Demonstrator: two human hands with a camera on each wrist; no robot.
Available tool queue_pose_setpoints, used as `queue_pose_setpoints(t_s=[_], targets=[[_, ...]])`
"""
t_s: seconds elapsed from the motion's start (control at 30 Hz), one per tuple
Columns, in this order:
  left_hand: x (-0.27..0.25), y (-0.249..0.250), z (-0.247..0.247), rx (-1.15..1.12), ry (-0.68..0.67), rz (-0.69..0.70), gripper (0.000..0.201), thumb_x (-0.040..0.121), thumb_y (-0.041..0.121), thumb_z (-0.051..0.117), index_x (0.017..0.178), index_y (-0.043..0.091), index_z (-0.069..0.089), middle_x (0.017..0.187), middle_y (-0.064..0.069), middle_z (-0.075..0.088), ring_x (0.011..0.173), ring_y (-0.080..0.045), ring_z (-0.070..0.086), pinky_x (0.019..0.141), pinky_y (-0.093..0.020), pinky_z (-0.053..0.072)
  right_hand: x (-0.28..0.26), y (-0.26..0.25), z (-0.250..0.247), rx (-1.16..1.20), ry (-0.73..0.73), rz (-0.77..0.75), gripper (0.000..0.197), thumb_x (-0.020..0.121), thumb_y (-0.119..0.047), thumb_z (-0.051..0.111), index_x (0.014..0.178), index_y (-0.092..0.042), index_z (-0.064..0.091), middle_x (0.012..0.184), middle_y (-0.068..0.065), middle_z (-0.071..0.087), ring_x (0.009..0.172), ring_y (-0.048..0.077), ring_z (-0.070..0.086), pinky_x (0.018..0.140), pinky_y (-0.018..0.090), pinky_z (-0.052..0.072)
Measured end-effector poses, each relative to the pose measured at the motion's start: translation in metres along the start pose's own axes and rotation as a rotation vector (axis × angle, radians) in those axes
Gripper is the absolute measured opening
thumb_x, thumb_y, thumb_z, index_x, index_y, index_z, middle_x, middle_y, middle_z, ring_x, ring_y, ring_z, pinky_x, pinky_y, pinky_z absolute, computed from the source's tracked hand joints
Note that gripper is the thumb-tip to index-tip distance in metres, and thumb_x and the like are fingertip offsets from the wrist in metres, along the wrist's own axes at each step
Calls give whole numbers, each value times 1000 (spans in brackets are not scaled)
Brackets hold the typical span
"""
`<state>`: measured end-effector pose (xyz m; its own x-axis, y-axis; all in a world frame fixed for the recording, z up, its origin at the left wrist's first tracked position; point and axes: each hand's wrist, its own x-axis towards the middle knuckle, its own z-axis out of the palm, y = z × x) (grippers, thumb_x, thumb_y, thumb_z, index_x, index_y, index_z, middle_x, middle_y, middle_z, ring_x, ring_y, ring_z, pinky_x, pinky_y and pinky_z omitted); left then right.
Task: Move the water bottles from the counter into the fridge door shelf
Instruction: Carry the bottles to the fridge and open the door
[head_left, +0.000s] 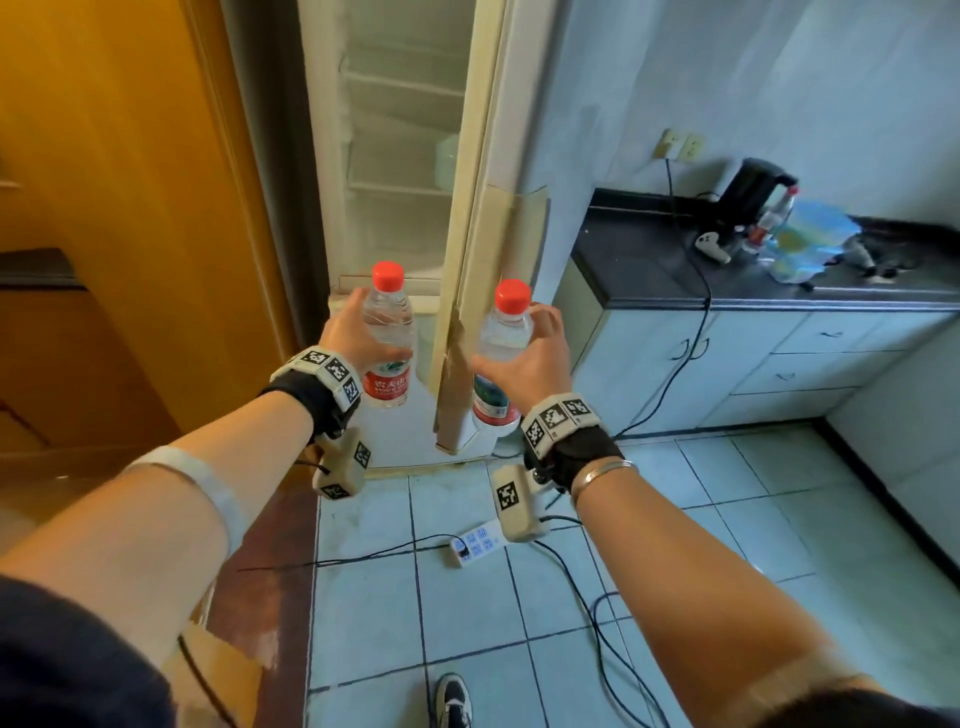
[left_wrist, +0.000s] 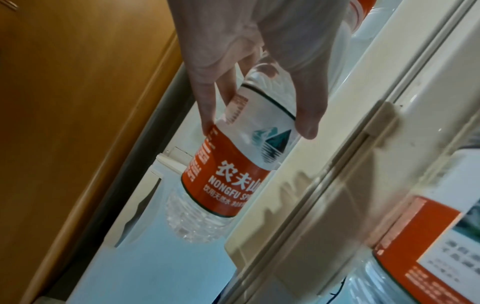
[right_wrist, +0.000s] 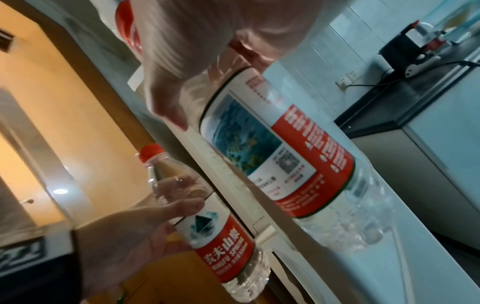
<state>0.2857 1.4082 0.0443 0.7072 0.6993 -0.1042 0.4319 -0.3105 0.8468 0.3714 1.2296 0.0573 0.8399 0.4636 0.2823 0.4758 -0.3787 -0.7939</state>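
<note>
My left hand (head_left: 353, 332) grips a clear water bottle (head_left: 388, 332) with a red cap and red label, held upright in front of the open fridge (head_left: 400, 156). In the left wrist view the fingers (left_wrist: 207, 102) and thumb wrap that bottle (left_wrist: 233, 164) above its label. My right hand (head_left: 530, 353) grips a second red-capped bottle (head_left: 501, 353), upright, just right of the fridge door's edge (head_left: 467, 291). The right wrist view shows this bottle (right_wrist: 280, 154) close up and the left bottle (right_wrist: 207, 216) beyond it. A third bottle (head_left: 774, 215) stands on the dark counter (head_left: 649, 260).
A black kettle (head_left: 753, 187), a white controller (head_left: 711, 247) and a blue plastic bag (head_left: 810, 239) sit on the counter. A power strip (head_left: 475, 543) and black cables (head_left: 597, 613) lie on the tiled floor. A wooden door (head_left: 130, 208) stands at left.
</note>
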Motion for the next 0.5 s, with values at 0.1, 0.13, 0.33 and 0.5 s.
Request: queue_pose_setpoints(t_s=[0.1,0.13,0.33,0.5], targets=[[-4,9,14,-36,-20,8,87,69,9,77,140,16,28,137,-13,48,128,-33,46,105,-53,39,-12,-7,-10,-28,41,-64,61,60,-23,84,110,-9,52,111,2,46,97,12,49,91,21,43],[-6,11,18,-45,-22,5,86,70,8,77,141,15,28,137,-13,48,128,-33,46,105,-52,38,-16,-11,-12,-19,48,-74,61,60,-23,84,110,-9,52,111,2,48,97,12,51,91,23,45],[-7,16,33,-44,-67,41,98,59,20,85,140,25,28,135,-7,52,125,-29,50,100,-55,43,-24,-37,-16,145,25,3,55,61,-21,83,105,-19,51,102,2,65,90,15,65,84,30,56],[-1,14,35,-38,-72,61,95,59,17,84,138,23,30,133,-9,53,123,-30,51,100,-57,43,-19,-34,-25,86,108,18,53,61,-26,82,104,-16,52,99,4,67,88,18,66,84,37,57]])
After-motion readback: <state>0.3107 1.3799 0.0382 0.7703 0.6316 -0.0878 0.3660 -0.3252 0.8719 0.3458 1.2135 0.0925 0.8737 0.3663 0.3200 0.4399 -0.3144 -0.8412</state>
